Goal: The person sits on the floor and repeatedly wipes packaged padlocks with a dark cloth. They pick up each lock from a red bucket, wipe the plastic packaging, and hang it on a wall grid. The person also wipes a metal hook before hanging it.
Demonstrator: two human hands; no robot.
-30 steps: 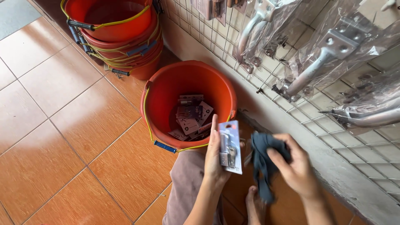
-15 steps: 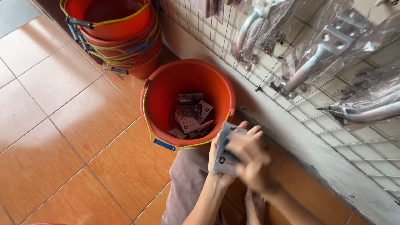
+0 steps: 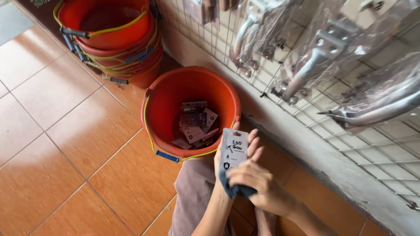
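Observation:
My left hand (image 3: 245,146) holds a small grey carded hardware pack (image 3: 232,150) upright, its printed back toward me. My right hand (image 3: 258,183) grips a dark blue cloth (image 3: 236,189) and presses it against the lower part of the pack. Both hands hover just right of an orange bucket (image 3: 166,94) that stands on the floor with several similar carded packs (image 3: 197,124) lying in its bottom.
A stack of orange buckets (image 3: 111,35) with yellow handles stands at the back left. A wire grid wall (image 3: 306,61) on the right carries bagged metal handles (image 3: 315,61). Orange floor tiles (image 3: 57,144) spread to the left. My knee in brownish cloth (image 3: 194,192) is below.
My right hand with the cloth has moved left from beside the pack onto it. The pack now shows its printed back instead of its side.

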